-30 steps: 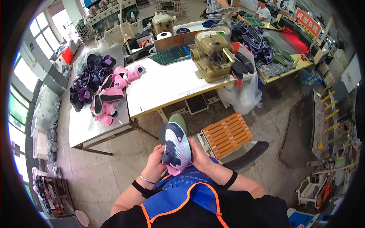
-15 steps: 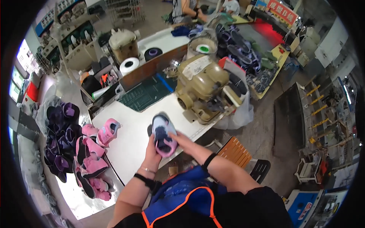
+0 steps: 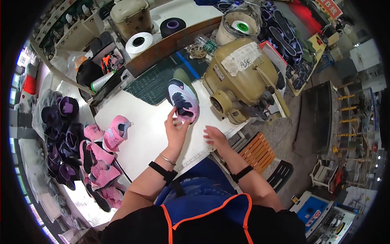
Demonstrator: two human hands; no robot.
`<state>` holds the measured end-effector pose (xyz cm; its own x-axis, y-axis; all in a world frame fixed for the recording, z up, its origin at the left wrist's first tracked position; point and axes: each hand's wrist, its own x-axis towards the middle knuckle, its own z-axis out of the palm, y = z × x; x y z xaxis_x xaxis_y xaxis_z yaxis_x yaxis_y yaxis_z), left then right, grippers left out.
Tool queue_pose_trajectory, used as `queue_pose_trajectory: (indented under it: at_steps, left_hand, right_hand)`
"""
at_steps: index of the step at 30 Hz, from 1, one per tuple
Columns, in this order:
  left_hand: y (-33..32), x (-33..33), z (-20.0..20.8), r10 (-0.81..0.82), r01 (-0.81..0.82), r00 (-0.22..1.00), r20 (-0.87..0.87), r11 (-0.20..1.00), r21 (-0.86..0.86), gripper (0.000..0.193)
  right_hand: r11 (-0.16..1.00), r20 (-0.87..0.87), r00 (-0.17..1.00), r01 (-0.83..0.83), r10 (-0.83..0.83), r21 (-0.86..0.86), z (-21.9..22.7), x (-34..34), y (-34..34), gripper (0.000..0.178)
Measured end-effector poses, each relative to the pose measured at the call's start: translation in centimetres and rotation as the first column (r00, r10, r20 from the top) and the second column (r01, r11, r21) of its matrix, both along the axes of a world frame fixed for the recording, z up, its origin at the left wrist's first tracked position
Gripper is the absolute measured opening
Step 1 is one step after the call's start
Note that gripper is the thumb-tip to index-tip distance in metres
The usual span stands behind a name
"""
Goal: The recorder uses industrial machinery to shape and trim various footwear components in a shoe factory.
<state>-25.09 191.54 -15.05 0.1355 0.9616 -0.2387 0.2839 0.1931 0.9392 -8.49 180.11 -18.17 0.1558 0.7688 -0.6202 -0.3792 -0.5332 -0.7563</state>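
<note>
My left hand grips a sneaker at its heel opening, thumb and fingers closed on the collar. The shoe is pale with dark stripes, dark laces and a pink heel, its toe pointing away from me over the white table. An olive-green flat piece shows just beyond the shoe; I cannot tell whether it is attached. To the right, my right hand is apart from the shoe, its fingers spread and slightly blurred, holding nothing. It is above the front edge of the white table.
A tan sewing machine stands to the right of the shoe. Behind lie a dark green mat, a white thread cone and a black one. Pink shoe uppers and dark purple ones are piled at the left. An orange slatted stool stands at the right.
The sneaker has moved away from me toward the mat and slightly right. My right hand has let go of it and drawn off to the right; the left still holds it. The view has shifted too.
</note>
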Motion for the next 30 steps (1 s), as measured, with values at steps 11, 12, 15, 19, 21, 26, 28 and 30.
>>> queue_pose_trajectory:
  at_steps: [11, 12, 15, 19, 21, 26, 28, 30]
  left_hand:
    - [-2.8, 4.7, 2.2, 0.035, 0.545, 0.653, -0.757, 0.672, 0.501, 0.060]
    - [-5.6, 5.0, 2.5, 0.070, 0.548, 0.636, -0.768, 0.659, 0.515, 0.062]
    - [-16.4, 6.6, 1.0, -0.166, 0.676, 0.670, -0.724, 0.538, 0.503, 0.057]
    - [-34.0, 7.3, -1.1, -0.590, 0.860, 0.453, -0.669, 0.090, 0.503, 0.047]
    - [-42.3, 8.4, -1.1, -0.746, 0.844, 0.286, -0.601, -0.101, 0.527, 0.041]
    - [-61.3, 13.6, 0.6, -0.803, 0.709, -0.121, -0.584, -0.482, 0.515, 0.031]
    - [-69.4, 15.0, 2.4, -0.771, 0.662, -0.256, -0.583, -0.579, 0.476, 0.029]
    - [-75.9, 16.3, 2.1, -0.749, 0.611, -0.345, -0.566, -0.637, 0.470, 0.026]
  right_hand:
    - [0.954, 0.149, 0.951, 0.287, -0.272, -0.088, 1.1, -2.0, -28.7, 0.030]
    - [0.932, 0.206, 0.919, 0.356, -0.337, -0.063, 0.9, -2.5, -32.6, 0.028]
    - [0.846, 0.287, 0.822, 0.529, -0.492, -0.064, 0.6, -5.4, -43.3, 0.027]
    - [0.685, 0.405, 0.615, 0.727, -0.677, 0.040, 0.0, -11.4, -57.0, 0.021]
    - [0.591, 0.361, 0.528, 0.802, -0.769, 0.088, -1.0, -14.3, -63.1, 0.021]
    - [0.102, 0.304, 0.097, 0.995, -0.948, 0.000, 3.5, -21.8, -76.9, 0.023]
    - [-0.268, 0.236, -0.254, 0.963, -0.938, -0.026, 3.2, -25.1, -81.3, 0.025]
    - [-0.394, 0.218, -0.378, 0.918, -0.900, -0.033, 2.0, -26.9, -84.5, 0.025]
